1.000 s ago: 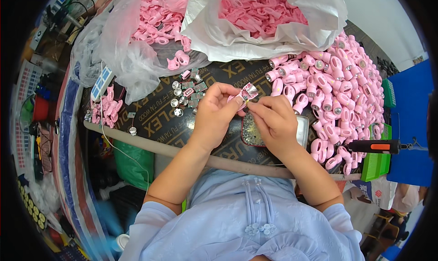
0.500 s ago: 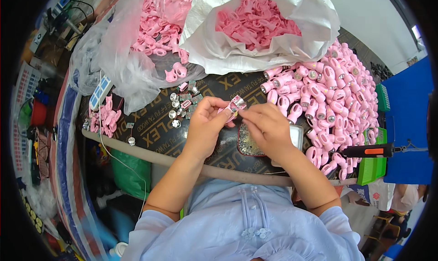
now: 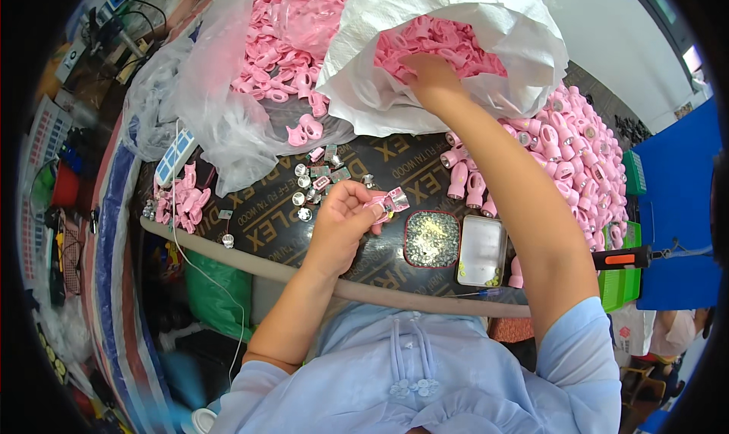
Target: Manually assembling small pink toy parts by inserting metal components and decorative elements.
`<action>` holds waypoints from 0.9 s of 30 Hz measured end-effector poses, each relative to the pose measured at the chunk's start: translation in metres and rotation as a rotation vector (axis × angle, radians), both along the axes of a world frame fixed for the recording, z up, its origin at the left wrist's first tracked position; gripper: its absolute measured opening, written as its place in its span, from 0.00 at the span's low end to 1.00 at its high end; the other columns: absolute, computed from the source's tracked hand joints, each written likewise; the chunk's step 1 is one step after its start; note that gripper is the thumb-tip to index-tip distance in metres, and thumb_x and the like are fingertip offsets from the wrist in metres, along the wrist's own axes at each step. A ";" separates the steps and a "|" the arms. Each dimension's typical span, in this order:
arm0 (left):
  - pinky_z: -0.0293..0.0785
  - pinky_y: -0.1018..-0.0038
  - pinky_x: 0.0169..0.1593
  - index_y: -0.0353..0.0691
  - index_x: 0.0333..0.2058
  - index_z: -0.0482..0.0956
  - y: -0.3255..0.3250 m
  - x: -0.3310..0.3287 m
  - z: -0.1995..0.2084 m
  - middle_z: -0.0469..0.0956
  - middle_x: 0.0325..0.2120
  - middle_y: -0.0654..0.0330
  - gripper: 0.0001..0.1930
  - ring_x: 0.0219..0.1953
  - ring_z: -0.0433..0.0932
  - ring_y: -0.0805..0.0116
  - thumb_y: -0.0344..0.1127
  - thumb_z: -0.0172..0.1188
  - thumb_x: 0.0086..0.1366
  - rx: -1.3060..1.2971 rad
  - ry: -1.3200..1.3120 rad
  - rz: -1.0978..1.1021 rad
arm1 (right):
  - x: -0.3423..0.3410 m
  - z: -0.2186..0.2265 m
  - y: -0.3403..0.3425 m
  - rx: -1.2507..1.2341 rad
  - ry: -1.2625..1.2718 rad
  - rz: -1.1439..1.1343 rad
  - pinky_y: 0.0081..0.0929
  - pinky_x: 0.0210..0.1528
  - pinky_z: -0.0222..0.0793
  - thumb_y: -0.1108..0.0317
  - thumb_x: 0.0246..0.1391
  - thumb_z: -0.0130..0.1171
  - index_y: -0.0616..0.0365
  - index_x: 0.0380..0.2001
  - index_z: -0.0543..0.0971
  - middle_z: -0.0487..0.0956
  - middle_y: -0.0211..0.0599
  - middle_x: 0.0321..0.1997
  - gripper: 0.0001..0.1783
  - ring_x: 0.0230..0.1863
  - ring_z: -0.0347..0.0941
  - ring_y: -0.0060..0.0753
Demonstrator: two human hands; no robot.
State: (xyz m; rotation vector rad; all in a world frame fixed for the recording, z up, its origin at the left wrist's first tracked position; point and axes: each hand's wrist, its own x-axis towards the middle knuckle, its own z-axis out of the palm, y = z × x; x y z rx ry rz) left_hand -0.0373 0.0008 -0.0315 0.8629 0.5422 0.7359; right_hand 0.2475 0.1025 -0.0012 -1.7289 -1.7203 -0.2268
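Observation:
Above the middle of the table, my left hand (image 3: 343,220) is closed on a pink flashlight half-shell (image 3: 374,205). A shiny silver reflector (image 3: 396,199) sits at the shell's right end. My right arm reaches far forward into a white woven sack (image 3: 357,77). There my right hand (image 3: 434,77) dips into loose pink plastic shells (image 3: 463,47), which hide its fingertips. Just left of my left hand lie small silver reflectors (image 3: 298,198) and circuit boards (image 3: 321,183).
Finished-looking pink flashlights (image 3: 569,160) form a big heap at the right. A dish of tiny metal parts (image 3: 431,239) and a whitish tray (image 3: 481,252) stand before me. A black-and-orange electric screwdriver (image 3: 623,258) hangs at the right. Clear plastic bags (image 3: 228,115) slump at the left.
My right hand has left the flashlight half-shell and moved forward into the sack. My left hand still holds the shell in nearly the same place. The dish and tray are now uncovered.

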 end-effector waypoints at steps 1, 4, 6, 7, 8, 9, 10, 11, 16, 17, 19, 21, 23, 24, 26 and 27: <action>0.77 0.75 0.37 0.39 0.39 0.70 -0.001 -0.002 0.000 0.79 0.42 0.53 0.09 0.36 0.79 0.70 0.21 0.60 0.65 0.000 -0.001 0.008 | -0.002 -0.001 0.009 -0.133 -0.028 -0.034 0.43 0.56 0.71 0.69 0.56 0.57 0.56 0.46 0.84 0.82 0.48 0.47 0.15 0.53 0.76 0.51; 0.77 0.75 0.37 0.39 0.41 0.70 -0.001 -0.007 0.001 0.78 0.44 0.53 0.09 0.37 0.79 0.70 0.22 0.59 0.65 0.004 0.011 0.010 | -0.003 -0.004 0.018 -0.299 -0.067 -0.099 0.44 0.55 0.72 0.68 0.56 0.57 0.54 0.45 0.83 0.82 0.48 0.47 0.15 0.53 0.76 0.53; 0.78 0.75 0.41 0.38 0.43 0.69 0.001 -0.013 0.001 0.76 0.48 0.53 0.13 0.40 0.79 0.69 0.21 0.61 0.63 -0.029 -0.009 0.010 | -0.006 -0.005 0.013 -0.333 -0.078 -0.133 0.44 0.54 0.74 0.69 0.55 0.56 0.53 0.43 0.84 0.82 0.47 0.46 0.13 0.50 0.78 0.56; 0.78 0.75 0.41 0.38 0.43 0.69 0.002 -0.016 0.002 0.76 0.48 0.53 0.13 0.40 0.79 0.69 0.21 0.61 0.63 -0.030 -0.014 0.009 | -0.004 -0.006 0.005 -0.242 0.069 -0.142 0.42 0.50 0.75 0.69 0.55 0.57 0.54 0.42 0.84 0.83 0.47 0.43 0.12 0.46 0.80 0.51; 0.79 0.74 0.43 0.38 0.44 0.69 0.002 -0.021 0.000 0.75 0.49 0.53 0.16 0.41 0.79 0.69 0.19 0.62 0.61 0.010 -0.019 0.022 | -0.003 -0.009 -0.002 -0.155 0.217 -0.141 0.39 0.47 0.77 0.69 0.55 0.59 0.55 0.41 0.84 0.84 0.46 0.40 0.11 0.43 0.82 0.47; 0.79 0.73 0.45 0.38 0.45 0.68 0.003 -0.026 -0.001 0.74 0.50 0.54 0.18 0.43 0.79 0.69 0.18 0.63 0.59 0.051 -0.023 0.033 | 0.000 -0.012 -0.012 -0.160 0.215 -0.136 0.39 0.47 0.77 0.69 0.55 0.59 0.55 0.41 0.84 0.84 0.46 0.40 0.11 0.43 0.82 0.47; 0.79 0.73 0.48 0.38 0.47 0.68 0.005 -0.032 -0.005 0.72 0.51 0.55 0.23 0.45 0.79 0.68 0.15 0.64 0.56 0.064 -0.043 0.026 | 0.001 -0.013 -0.024 -0.277 0.501 -0.128 0.35 0.43 0.78 0.70 0.56 0.59 0.58 0.40 0.83 0.84 0.43 0.37 0.09 0.38 0.82 0.41; 0.79 0.73 0.48 0.38 0.47 0.68 0.006 -0.036 -0.008 0.72 0.51 0.55 0.23 0.45 0.79 0.68 0.15 0.64 0.56 0.059 -0.043 0.034 | -0.004 -0.014 -0.037 -0.397 0.789 -0.121 0.31 0.39 0.78 0.71 0.57 0.60 0.62 0.38 0.83 0.84 0.41 0.33 0.08 0.34 0.82 0.35; 0.79 0.74 0.49 0.38 0.49 0.68 0.009 -0.034 -0.013 0.72 0.52 0.56 0.24 0.46 0.78 0.69 0.14 0.63 0.55 0.088 0.021 0.004 | -0.050 -0.032 -0.112 -0.507 1.407 0.097 0.21 0.35 0.77 0.79 0.50 0.68 0.67 0.33 0.81 0.83 0.36 0.30 0.07 0.29 0.79 0.26; 0.79 0.74 0.49 0.38 0.49 0.68 0.009 -0.032 -0.012 0.72 0.52 0.56 0.24 0.46 0.78 0.69 0.14 0.63 0.55 0.084 0.025 -0.002 | -0.056 -0.041 -0.119 -0.501 1.274 0.060 0.22 0.35 0.77 0.77 0.50 0.69 0.66 0.32 0.81 0.83 0.37 0.31 0.06 0.30 0.80 0.25; 0.79 0.75 0.48 0.38 0.48 0.68 0.008 -0.028 -0.008 0.72 0.52 0.56 0.23 0.46 0.78 0.69 0.15 0.63 0.56 0.118 0.017 0.020 | -0.065 -0.044 -0.132 -0.486 0.772 -0.058 0.24 0.34 0.75 0.78 0.48 0.69 0.64 0.29 0.81 0.83 0.39 0.31 0.06 0.30 0.80 0.28; 0.79 0.76 0.47 0.38 0.49 0.68 0.009 -0.031 -0.009 0.72 0.52 0.56 0.22 0.47 0.78 0.69 0.15 0.63 0.57 0.129 0.024 0.021 | -0.060 -0.041 -0.138 -0.437 0.507 -0.010 0.26 0.34 0.74 0.78 0.47 0.68 0.63 0.30 0.81 0.81 0.40 0.31 0.06 0.30 0.79 0.31; 0.79 0.77 0.46 0.38 0.49 0.68 0.009 -0.032 -0.009 0.72 0.53 0.55 0.22 0.47 0.79 0.69 0.15 0.62 0.58 0.162 -0.013 0.056 | -0.059 -0.036 -0.141 -0.377 0.242 0.032 0.29 0.34 0.74 0.79 0.46 0.68 0.63 0.31 0.81 0.80 0.41 0.31 0.08 0.31 0.79 0.35; 0.79 0.77 0.46 0.38 0.49 0.68 0.009 -0.032 -0.008 0.72 0.53 0.55 0.22 0.47 0.79 0.69 0.15 0.62 0.58 0.162 -0.008 0.056 | -0.059 -0.033 -0.140 -0.322 0.261 0.079 0.31 0.35 0.74 0.79 0.45 0.68 0.63 0.32 0.81 0.79 0.41 0.32 0.08 0.33 0.79 0.38; 0.80 0.77 0.45 0.38 0.49 0.68 0.009 -0.033 -0.007 0.72 0.54 0.54 0.22 0.46 0.79 0.69 0.16 0.62 0.58 0.131 0.008 0.039 | -0.065 -0.020 -0.137 -0.331 0.402 0.216 0.34 0.41 0.75 0.80 0.46 0.66 0.62 0.36 0.82 0.81 0.43 0.37 0.11 0.38 0.79 0.44; 0.80 0.77 0.45 0.38 0.49 0.68 0.009 -0.033 -0.007 0.72 0.54 0.54 0.22 0.46 0.79 0.69 0.16 0.62 0.58 0.131 0.013 0.037 | -0.068 -0.024 -0.133 -0.354 0.434 0.332 0.35 0.44 0.75 0.80 0.46 0.66 0.61 0.38 0.82 0.81 0.44 0.40 0.13 0.40 0.78 0.45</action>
